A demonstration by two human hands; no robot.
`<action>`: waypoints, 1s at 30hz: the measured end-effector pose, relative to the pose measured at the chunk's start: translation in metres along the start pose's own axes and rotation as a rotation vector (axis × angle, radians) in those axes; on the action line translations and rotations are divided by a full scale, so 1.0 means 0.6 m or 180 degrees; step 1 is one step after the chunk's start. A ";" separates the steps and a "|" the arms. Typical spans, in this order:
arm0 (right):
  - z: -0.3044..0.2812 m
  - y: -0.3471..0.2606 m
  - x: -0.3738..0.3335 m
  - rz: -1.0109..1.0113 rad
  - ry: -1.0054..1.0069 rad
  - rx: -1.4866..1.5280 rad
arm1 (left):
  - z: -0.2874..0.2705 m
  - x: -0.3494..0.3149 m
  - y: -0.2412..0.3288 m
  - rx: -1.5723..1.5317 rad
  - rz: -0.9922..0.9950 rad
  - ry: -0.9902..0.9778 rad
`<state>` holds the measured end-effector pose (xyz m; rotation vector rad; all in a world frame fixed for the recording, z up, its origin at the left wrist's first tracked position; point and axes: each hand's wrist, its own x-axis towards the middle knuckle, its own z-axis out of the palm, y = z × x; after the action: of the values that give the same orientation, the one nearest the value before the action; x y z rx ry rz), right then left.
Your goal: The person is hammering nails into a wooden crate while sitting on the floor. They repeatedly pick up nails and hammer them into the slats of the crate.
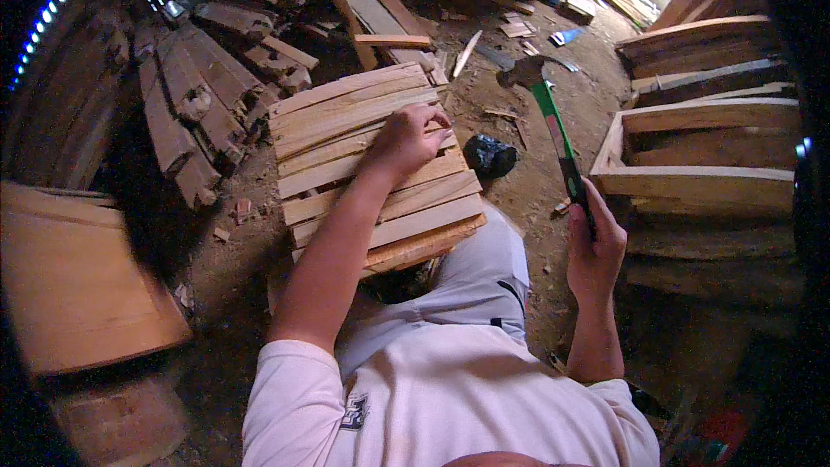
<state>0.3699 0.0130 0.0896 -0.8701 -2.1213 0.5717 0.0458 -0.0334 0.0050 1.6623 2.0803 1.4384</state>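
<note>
A slatted wooden crate (424,223) of pale, rough boards sits in front of me against my legs, with narrow gaps between its slats. Over its far right part rests my left hand (406,140), its fingers pinched together near the slat ends. Whatever lies between those fingertips is too small to name. My right hand (596,238) is wrapped round the lower end of a claw hammer (553,112) with a green and black handle. The hammer is raised to the right of the crate, its head pointing away from me and apart from the wood.
A dark, shiny bundle (490,156) is on the dirt floor beside the crate. Stacked wooden frames (692,175) line the right side. Piled boards (194,91) lie at the far left, a broad wooden panel (78,281) nearer. A blue-handled saw (566,36) lies farther off.
</note>
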 end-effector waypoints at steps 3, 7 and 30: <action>0.007 0.013 -0.017 0.0278 -0.0088 0.0229 | -0.011 0.008 -0.003 -0.0374 -0.0439 -0.0124; 0.022 0.014 -0.025 0.0394 -0.0222 0.0458 | -0.046 0.007 -0.021 -0.1136 -0.0607 0.0347; 0.035 -0.014 0.015 0.0188 -0.0598 0.0000 | -0.141 -0.090 -0.018 0.1124 0.0800 -0.0432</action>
<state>0.3458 0.0114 0.0863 -0.9121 -2.2697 0.7082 0.0085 -0.1262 0.0193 2.1518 2.2100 1.0159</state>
